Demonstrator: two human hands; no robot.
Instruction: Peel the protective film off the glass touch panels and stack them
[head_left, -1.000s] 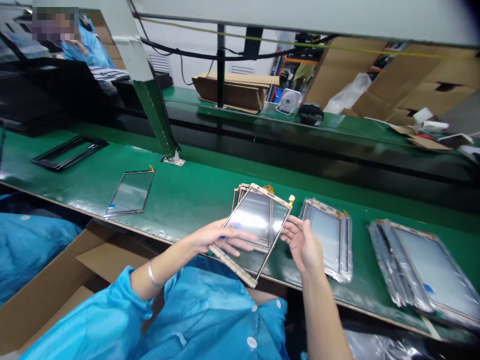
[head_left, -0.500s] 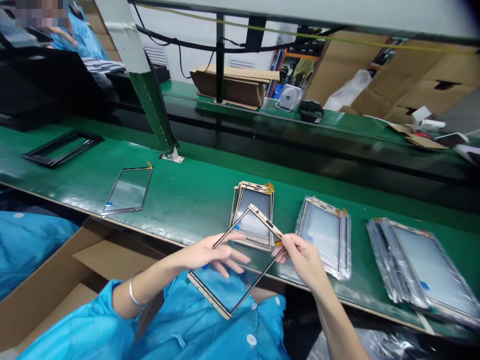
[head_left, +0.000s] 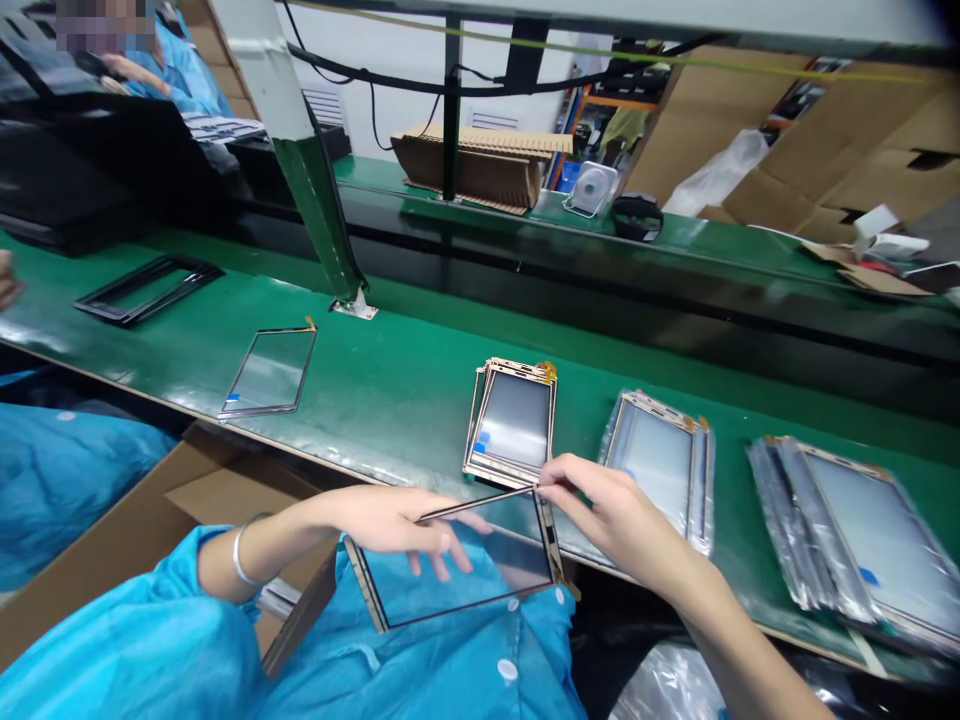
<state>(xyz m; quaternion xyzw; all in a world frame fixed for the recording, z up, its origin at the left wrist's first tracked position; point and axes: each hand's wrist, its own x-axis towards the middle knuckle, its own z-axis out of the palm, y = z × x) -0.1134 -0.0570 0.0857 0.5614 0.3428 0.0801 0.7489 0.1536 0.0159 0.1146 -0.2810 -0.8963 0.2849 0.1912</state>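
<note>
Workshop bg: green workbench (head_left: 405, 400) runs from 10 to 4 o'clock; beyond it, cardboard dividers (head_left: 480, 165) at 12 & white desk fan (head_left: 592, 188) at 1. Touchscreen panel (head_left: 499, 565), clear w/ blk border, is up in the air off bench's nr edge, tilted, over wearer's blue smock (head_left: 442, 665); flex tail (head_left: 570, 590) at its 4 o'clock corner. L hand (head_left: 394, 525) holds panel's 10 o'clock corner, fingers spread wide across glass; over or under it, can't tell. R hand (head_left: 600, 505) in narrow thumb-&-finger pinch on its 2 o'clock corner. From panel: bare panel stack (head_left: 514, 415) nr at 1; bagged panels (head_left: 652, 460) at 2; bigger bagged pile (head_left: 862, 530), fanned, well apart at 3. Single panel (head_left: 270, 370) lies flat at 10, blk frames (head_left: 146, 290) further out same way. Open carton (head_left: 112, 570) at 9, below bench edge. Co-worker (head_left: 191, 75) in blue far off at 11
</note>
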